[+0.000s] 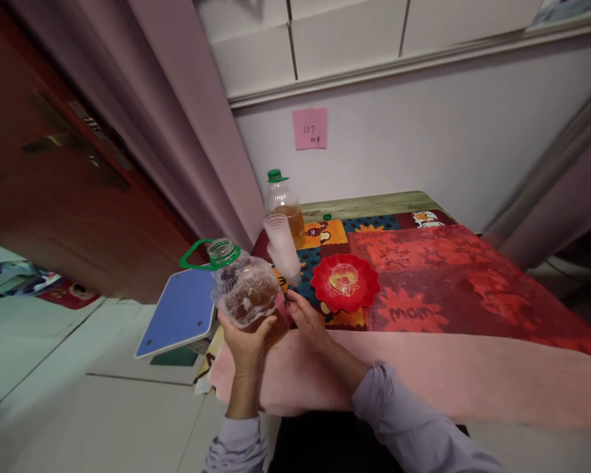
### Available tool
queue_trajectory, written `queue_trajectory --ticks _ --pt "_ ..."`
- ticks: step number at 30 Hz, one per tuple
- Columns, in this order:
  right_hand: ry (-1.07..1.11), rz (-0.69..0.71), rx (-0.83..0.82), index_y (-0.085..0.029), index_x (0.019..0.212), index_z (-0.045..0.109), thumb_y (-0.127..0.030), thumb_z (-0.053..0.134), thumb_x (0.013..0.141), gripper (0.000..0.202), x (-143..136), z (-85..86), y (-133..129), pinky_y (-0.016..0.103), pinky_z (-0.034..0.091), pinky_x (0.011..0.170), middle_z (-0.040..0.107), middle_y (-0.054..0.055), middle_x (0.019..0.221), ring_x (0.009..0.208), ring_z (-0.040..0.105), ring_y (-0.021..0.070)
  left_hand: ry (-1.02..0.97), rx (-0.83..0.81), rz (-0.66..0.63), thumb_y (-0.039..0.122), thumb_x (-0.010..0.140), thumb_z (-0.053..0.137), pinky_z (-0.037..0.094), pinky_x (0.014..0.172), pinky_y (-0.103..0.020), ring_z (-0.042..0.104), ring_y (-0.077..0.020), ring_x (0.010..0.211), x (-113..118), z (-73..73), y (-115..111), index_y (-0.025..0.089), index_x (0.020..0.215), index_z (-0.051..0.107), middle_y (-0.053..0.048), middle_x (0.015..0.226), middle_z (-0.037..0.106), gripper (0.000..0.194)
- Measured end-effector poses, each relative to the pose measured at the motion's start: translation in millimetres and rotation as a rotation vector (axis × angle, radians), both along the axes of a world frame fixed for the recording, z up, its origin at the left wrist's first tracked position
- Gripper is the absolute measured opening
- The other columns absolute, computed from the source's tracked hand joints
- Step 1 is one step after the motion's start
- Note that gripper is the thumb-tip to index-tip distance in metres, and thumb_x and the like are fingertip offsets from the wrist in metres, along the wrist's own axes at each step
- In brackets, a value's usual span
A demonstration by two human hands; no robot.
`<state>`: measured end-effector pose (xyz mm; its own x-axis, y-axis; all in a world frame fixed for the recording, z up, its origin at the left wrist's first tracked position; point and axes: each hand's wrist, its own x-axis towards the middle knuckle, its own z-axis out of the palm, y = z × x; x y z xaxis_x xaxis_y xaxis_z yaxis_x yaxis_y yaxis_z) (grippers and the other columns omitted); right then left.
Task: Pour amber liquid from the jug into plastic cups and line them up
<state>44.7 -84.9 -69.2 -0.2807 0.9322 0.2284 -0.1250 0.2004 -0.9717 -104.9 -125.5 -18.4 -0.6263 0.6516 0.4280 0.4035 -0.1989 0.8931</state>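
Observation:
Both my hands hold a clear plastic jug [251, 295] above the near left corner of the table, its uncapped mouth leaning to the left. Foamy brownish liquid is inside, and a green handle ring [197, 255] circles the neck. My left hand [243, 341] wraps the near side of the jug, thumb across it. At the base, by a pink label [282, 307], my right hand [308, 318] grips with its fingers partly hidden. Just beyond are stacked clear plastic cups [283, 246], tilted, and a red scalloped bowl [320, 282] with something clear and round in it.
A second jug [291, 213] with a green cap and amber liquid stands behind the cups. A loose green cap [328, 217] lies near the wall. Pink cloth [414, 368] covers the table's front edge. A blue board [180, 305] sits low at the left, near a wooden door [79, 144].

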Motion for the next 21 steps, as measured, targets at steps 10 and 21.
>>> queue_trajectory --ticks 10,21 --pt "0.063 0.149 0.085 -0.028 0.160 0.055 -0.076 0.067 0.093 0.083 10.8 4.2 2.2 0.052 0.056 0.113 0.061 0.014 0.157 0.143 0.061 0.0356 -0.031 -0.127 -0.121 0.054 0.058 0.098 0.059 0.106 -0.051 0.075 -0.0305 0.107 -16.3 20.1 -1.3 0.017 0.123 0.064 -0.011 0.117 0.075 0.082" --pt "0.189 0.186 0.009 -0.023 0.143 0.057 -0.084 0.080 0.074 0.096 4.2 0.5 -8.6 0.042 0.066 0.087 0.078 0.012 0.123 0.106 0.078 0.0297 0.386 -0.239 -0.217 0.062 0.048 0.100 0.060 0.103 -0.052 0.072 -0.0362 0.112 -1.7 70.1 -18.1 0.022 0.135 0.066 -0.010 0.122 0.074 0.102"
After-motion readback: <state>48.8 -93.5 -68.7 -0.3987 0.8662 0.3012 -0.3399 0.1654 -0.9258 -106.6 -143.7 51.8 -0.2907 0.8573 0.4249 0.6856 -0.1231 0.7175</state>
